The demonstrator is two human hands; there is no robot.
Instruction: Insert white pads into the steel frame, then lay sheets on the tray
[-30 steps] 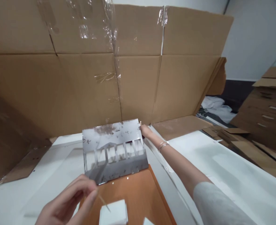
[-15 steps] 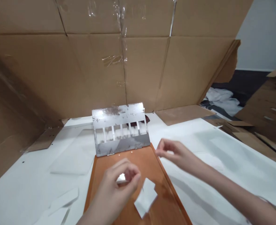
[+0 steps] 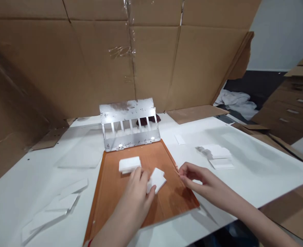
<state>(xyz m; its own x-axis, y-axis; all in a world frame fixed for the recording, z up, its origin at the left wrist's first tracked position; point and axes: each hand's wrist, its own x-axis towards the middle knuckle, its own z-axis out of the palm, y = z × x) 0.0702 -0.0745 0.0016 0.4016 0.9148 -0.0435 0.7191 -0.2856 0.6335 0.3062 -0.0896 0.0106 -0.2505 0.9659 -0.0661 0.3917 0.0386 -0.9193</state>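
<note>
The left hand reaches over the middle of a flat orange-brown rectangular board, its thumb and fingers apart around the left end of two small white overlapping rectangular pieces. The thumb is at their near edge; whether the hand grips them I cannot tell. A red band shows at the left wrist.

The right hand is just above the right edge of the board, well apart from the left hand, with thumb and forefinger pinched together on a thin pale stick that points left over the board. The two overlapping pieces lie on the board, between the hands.

Farther left on the board is a neat stack of white rectangular pieces, just beyond the left fingers. At the board's far edge a silver metal plate with a row of rectangular windows stands tilted up, stained brown along its top. A dark red object shows behind it.

On the white table, more white slabs lie fanned out at the near left, and a pile of white pieces lies at the right. A tall brown cardboard wall closes the far side.
</note>
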